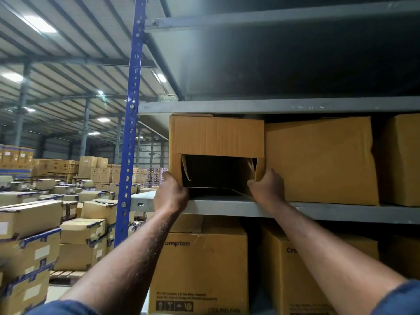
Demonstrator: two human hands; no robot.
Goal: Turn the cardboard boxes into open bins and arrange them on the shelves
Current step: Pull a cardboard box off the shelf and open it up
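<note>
A brown cardboard box (216, 135) with a rectangular opening cut in the lower half of its front stands on the grey metal shelf (318, 212), at the shelf's left end. My left hand (170, 194) grips the box's lower left front corner. My right hand (268, 187) grips the lower right edge of the opening. Inside the opening it is dark and nothing shows. A closed cardboard box (320, 162) stands touching its right side, and part of another box (402, 158) shows at the far right.
A blue perforated upright (130, 123) runs down just left of the box. Another shelf (272, 105) sits close above it. Printed cartons (200, 269) fill the shelf below. Stacks of taped cartons (29, 223) cover the warehouse floor to the left.
</note>
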